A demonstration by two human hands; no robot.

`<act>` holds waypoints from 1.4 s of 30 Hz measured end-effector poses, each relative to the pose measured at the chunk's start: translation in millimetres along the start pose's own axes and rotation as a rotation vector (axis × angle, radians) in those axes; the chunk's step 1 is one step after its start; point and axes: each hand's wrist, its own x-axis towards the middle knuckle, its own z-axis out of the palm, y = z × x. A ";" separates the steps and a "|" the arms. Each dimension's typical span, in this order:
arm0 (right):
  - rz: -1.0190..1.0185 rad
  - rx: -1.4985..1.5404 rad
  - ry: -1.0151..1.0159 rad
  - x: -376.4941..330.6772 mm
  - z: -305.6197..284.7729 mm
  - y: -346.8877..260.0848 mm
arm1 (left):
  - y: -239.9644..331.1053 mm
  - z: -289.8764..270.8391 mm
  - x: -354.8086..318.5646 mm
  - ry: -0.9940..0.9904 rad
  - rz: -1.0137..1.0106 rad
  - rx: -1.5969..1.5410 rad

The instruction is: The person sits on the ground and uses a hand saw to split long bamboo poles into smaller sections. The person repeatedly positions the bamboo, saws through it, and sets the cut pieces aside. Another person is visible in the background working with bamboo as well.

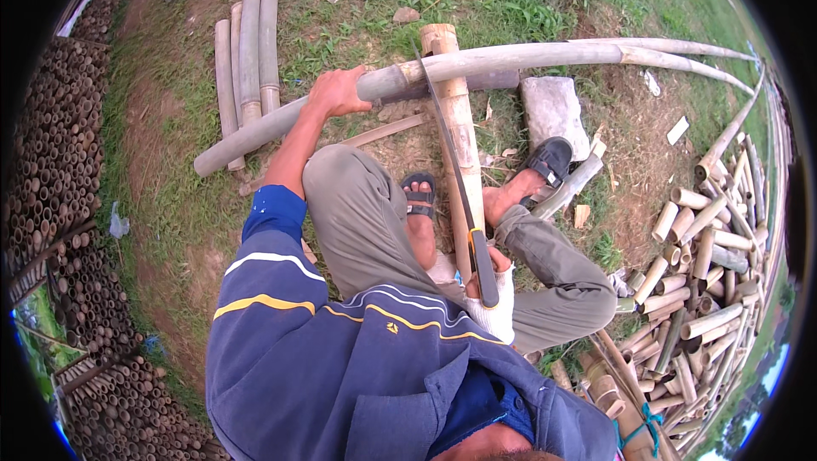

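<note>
Sawing in progress: left hand (339, 92) clamped on the long pale bamboo pole (511, 59), gloved right hand (492, 295) gripping the handsaw (451, 163) across it; next, steady strokes.

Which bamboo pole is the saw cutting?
The long grey pole lying across the upright stump. The left hand grips it and the saw crosses it; the other poles lie untouched on the grass.

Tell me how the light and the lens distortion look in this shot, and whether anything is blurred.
Head view: soft, even daylight, no hard shadows or glare. Fisheye bends the long bamboo pole into an arc, with black corners at the rim. The saw, left hand and gloved right hand look sharp; the stacked bamboo ends near the rim are squeezed and softer.
</note>
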 end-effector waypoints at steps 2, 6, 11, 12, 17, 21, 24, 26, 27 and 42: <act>0.020 0.024 -0.021 22.4 8.9 6.8 | -0.9 1.8 -5.0 -0.005 -0.016 -0.006; -0.195 -0.033 0.029 189.2 83.4 53.4 | 19.8 -10.8 1.3 -0.035 -0.042 0.012; -0.197 0.057 0.011 251.1 101.1 24.8 | 14.5 -23.5 6.4 0.001 0.005 0.007; -0.306 -0.015 0.059 231.7 95.7 40.9 | 21.0 -23.2 8.2 -0.016 0.025 0.014; -0.051 -0.048 -0.088 54.8 22.8 26.6 | 1.6 -15.0 -5.6 -0.062 -0.082 -0.022; 0.131 0.097 -0.079 18.9 -8.1 -12.6 | 20.0 -11.3 -6.2 0.021 -0.038 0.034; -0.073 0.154 -0.094 89.9 17.8 3.9 | 22.7 -10.5 -6.8 0.070 -0.027 0.064; 0.057 -0.013 -0.115 160.5 44.5 0.3 | 28.6 -6.6 -5.2 0.070 -0.008 0.086; -0.061 -0.020 -0.057 191.4 68.4 7.8 | 29.2 -10.5 -7.5 0.067 -0.018 0.104; 0.096 -0.038 -0.096 7.4 -13.6 -14.8 | 21.1 4.9 -18.8 0.078 -0.039 0.088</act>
